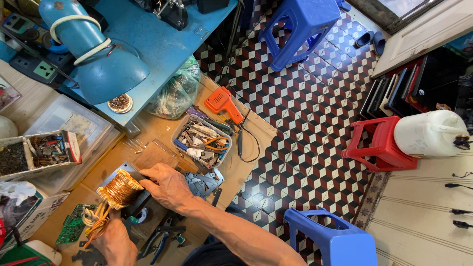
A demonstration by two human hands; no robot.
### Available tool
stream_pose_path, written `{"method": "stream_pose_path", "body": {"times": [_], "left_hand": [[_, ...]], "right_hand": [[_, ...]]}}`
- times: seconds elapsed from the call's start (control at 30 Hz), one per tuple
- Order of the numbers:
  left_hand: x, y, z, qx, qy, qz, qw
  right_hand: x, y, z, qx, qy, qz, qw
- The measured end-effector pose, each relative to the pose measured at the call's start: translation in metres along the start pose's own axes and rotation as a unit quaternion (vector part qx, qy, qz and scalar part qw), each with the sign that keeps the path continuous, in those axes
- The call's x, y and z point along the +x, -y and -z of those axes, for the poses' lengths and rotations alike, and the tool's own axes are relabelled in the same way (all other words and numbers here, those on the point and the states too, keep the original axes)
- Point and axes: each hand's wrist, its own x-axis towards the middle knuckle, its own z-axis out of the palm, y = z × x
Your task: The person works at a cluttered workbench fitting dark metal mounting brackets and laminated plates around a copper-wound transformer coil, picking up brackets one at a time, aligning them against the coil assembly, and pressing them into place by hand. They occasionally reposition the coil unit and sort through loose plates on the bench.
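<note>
I have both hands on a transformer coil (pixel 119 188), a block wound in copper-orange wire that sits on the brown bench (pixel 162 133) near its lower left corner. My right hand (pixel 166 185) lies over the coil's right side, fingers curled down and clamped on its frame. My left hand (pixel 116 242) comes up from below with its fingers closed around the bundle of loose leads (pixel 94 220) that hang off the coil.

To handle this well, I judge the right hand should keep the frame pinned flat while the left works the leads gently, since thin winding wire kinks and snaps if tugged sideways.

Room is tight. A green circuit board (pixel 74 224) lies just left of the leads, blue-handled pliers (pixel 156 244) sit just below the coil, and flat metal brackets (pixel 203 181) lie close on the right. A clear tray of hand tools (pixel 202 140) and an orange soldering gun (pixel 222 103) stand farther up the bench. The bench edge runs close to my right forearm, with the patterned tile floor (pixel 305 113) beyond, so the safer open room is upward, toward the bare wood between coil and tray.
</note>
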Motion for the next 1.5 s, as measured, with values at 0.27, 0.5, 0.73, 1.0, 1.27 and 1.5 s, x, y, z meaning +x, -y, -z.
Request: {"method": "stream_pose_path", "body": {"times": [0.27, 0.5, 0.73, 1.0, 1.27, 1.5], "left_hand": [[-0.014, -0.036, -0.003, -0.054, -0.067, 0.021, 0.996], [-0.031, -0.035, -0.010, 0.301, 0.014, 0.017, 0.953], [-0.034, -0.059, -0.008, 0.061, 0.017, 0.102, 0.993], [-0.011, -0.030, -0.003, -0.217, -0.010, 0.163, 0.962], [-0.001, -0.015, -0.006, -0.198, -0.002, 0.137, 0.970], [-0.033, -0.058, -0.019, -0.087, -0.029, 0.001, 0.996]], "right_hand": [[-0.002, -0.004, -0.002, 0.005, 0.000, 0.000, 1.000], [-0.008, -0.012, -0.006, -0.040, 0.043, 0.027, 0.998], [-0.012, -0.004, 0.003, 0.058, 0.035, -0.012, 0.998], [-0.002, 0.000, -0.003, 0.087, 0.012, -0.098, 0.991], [0.010, -0.007, -0.013, 0.092, -0.002, -0.121, 0.988], [-0.002, -0.004, -0.013, 0.078, -0.028, -0.071, 0.994]]}}
